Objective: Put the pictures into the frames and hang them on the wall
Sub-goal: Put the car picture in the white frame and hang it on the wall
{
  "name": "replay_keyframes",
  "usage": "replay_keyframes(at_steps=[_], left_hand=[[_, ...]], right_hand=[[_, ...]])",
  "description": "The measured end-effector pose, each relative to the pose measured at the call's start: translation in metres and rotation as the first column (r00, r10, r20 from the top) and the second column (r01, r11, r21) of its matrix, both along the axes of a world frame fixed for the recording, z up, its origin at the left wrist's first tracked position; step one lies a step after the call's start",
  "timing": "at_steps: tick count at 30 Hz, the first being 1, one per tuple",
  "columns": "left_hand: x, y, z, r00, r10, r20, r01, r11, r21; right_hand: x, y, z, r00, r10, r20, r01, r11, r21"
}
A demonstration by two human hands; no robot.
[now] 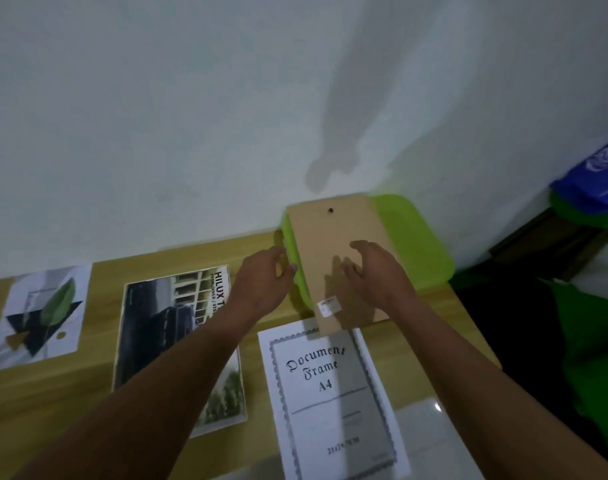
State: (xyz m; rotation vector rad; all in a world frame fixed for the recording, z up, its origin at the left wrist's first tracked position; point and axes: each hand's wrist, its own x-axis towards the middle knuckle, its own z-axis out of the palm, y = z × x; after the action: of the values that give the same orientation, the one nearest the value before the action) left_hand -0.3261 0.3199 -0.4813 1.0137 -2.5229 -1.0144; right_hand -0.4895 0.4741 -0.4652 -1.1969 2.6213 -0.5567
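Nearest the camera, two bare forearms are stretched forward over a yellow wooden surface (70,403). The right hand (375,275) is laid flat, fingers spread, on a tan rectangular fibreboard backing panel (333,244); nothing is clasped in its grip, which is wide and pressing down. The left hand (261,282) is held at the panel's left edge, fingers loosely curled against the rim of a bright green plastic tray (420,244) lying under the panel; whether anything is pinched there cannot be told. A small white sticker (328,305) is seen on the panel's near end, a dark hole near its far end. Just below the panel lies a white "Document Frame A4" insert sheet (333,400), its top overlapped by the panel. Left of it, under the left forearm, lies a glossy truck photograph (164,327), and farther left a leaf art print (39,317). A pale wall (191,116) rises behind.
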Motion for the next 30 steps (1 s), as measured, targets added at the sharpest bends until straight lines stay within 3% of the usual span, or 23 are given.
replay_keyframes(at_steps=[5,9,19,30], left_hand=[[-0.053,0.016,-0.005,0.992,0.079,0.102,-0.089,0.99,0.106],[-0.074,0.024,-0.015,0.976,0.144,0.165,-0.165,0.979,0.117],[-0.082,0.034,-0.021,0.915,0.385,0.12,-0.403,0.875,0.27],[-0.024,0.022,0.003,0.918,0.396,-0.024,-0.306,0.746,0.592]], right_hand=[[-0.066,0.025,-0.006,0.984,-0.157,0.089,0.142,0.978,0.154],[-0.09,0.037,-0.017,0.971,-0.193,0.14,0.16,0.963,0.215],[-0.09,0.038,-0.03,0.908,-0.291,0.301,0.269,0.957,0.113],[-0.048,0.051,-0.011,0.819,-0.254,0.514,0.315,0.948,-0.034]])
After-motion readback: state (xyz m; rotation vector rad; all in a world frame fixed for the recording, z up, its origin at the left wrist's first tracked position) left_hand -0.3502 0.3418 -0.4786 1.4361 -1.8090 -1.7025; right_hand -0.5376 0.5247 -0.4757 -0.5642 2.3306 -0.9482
